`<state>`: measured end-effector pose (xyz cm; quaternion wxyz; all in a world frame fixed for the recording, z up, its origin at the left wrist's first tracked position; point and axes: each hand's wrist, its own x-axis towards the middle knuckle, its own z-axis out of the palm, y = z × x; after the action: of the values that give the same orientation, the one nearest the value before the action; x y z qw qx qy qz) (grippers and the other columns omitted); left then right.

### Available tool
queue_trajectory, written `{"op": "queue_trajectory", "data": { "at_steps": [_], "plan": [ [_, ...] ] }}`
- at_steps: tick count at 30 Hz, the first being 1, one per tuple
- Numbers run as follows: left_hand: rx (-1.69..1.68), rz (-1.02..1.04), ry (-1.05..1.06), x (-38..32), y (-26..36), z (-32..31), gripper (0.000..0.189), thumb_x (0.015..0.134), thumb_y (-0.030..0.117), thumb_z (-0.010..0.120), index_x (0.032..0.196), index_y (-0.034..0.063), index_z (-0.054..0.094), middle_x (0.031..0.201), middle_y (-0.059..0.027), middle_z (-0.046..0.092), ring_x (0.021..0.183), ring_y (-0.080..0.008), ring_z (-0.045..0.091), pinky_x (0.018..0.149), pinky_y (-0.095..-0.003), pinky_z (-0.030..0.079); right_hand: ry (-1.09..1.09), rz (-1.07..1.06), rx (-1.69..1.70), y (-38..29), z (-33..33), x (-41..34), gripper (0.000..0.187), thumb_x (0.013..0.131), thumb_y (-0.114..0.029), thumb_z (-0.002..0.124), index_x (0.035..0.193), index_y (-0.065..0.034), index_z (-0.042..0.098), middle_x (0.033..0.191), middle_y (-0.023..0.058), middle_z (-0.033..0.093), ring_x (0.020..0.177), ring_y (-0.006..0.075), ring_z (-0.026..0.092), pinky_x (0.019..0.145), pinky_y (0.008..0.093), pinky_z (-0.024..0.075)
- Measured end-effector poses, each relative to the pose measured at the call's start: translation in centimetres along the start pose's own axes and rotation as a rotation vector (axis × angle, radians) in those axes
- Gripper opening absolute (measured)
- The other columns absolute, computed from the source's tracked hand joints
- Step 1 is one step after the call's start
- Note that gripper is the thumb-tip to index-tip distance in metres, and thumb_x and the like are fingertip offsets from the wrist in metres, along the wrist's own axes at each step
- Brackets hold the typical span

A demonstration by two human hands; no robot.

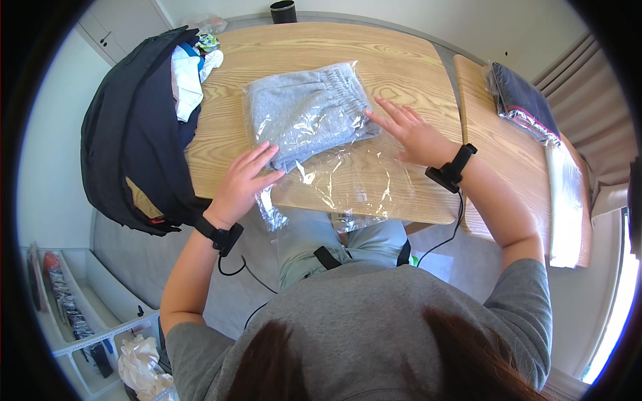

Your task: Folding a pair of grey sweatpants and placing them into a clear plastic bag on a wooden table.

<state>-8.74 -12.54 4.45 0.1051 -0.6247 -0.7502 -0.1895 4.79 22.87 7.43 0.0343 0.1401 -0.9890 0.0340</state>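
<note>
Folded light-grey sweatpants (306, 110) with a gathered elastic waistband lie inside a clear plastic bag (341, 175) on the wooden table (401, 60). The loose, unfilled end of the bag hangs over the near table edge. My left hand (246, 180) rests on the bag near the lower left corner of the garment, fingers apart and gripping nothing. With fingers spread, my right hand (409, 130) is at the right edge of the bag, its fingertips close to the waistband; whether they touch the plastic is hard to tell. Each wrist wears a black strapped device.
A heap of dark and white clothes (135, 125) covers the table's left side. On a second table (501, 170) at right lie a bagged dark garment (524, 100) and a stack of clear plastic bags (566, 205). Shelving (110, 331) with clothes stands lower left; a black bin (283, 12) is behind the table.
</note>
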Motion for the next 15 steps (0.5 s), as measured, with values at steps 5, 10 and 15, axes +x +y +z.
{"op": "queue_trajectory", "data": {
  "at_steps": [5,10,15],
  "plan": [
    [-0.341,-0.075,0.272,3.7,0.1,-3.8,0.012,0.085,0.004,0.06,0.094,0.002,0.066,0.113,-0.0128,0.064,0.111,-0.0293,0.058,0.087,-0.0348,0.049,-0.007,0.072,0.3,0.3,-0.7,0.2,0.106,0.062,0.0,0.078,0.148,-0.0202,0.019,0.152,0.0146,0.02,0.136,0.0333,0.029,0.111,0.0423,0.0288],
    [-0.579,-0.259,0.484,8.6,1.2,-8.8,0.02,0.094,0.014,0.054,0.094,-0.0042,0.063,0.1,-0.0106,0.067,0.093,-0.0162,0.062,0.085,-0.0285,0.047,0.227,0.02,0.845,0.5,-1.9,1.4,0.093,0.07,-0.015,0.078,0.147,-0.014,0.025,0.151,0.0072,0.026,0.137,0.0229,0.028,0.112,0.0387,0.0267],
    [-0.871,-0.341,0.638,11.0,-0.3,-12.1,0.029,0.097,0.024,0.051,0.093,-0.0016,0.065,0.092,-0.0082,0.067,0.09,-0.0137,0.061,0.086,-0.027,0.044,0.308,0.144,1.3,-0.7,-4.2,2.1,0.059,0.084,-0.03,0.068,0.133,-0.006,0.048,0.14,0.0092,0.044,0.128,0.021,0.041,0.108,0.0362,0.0314]
  ]
}}
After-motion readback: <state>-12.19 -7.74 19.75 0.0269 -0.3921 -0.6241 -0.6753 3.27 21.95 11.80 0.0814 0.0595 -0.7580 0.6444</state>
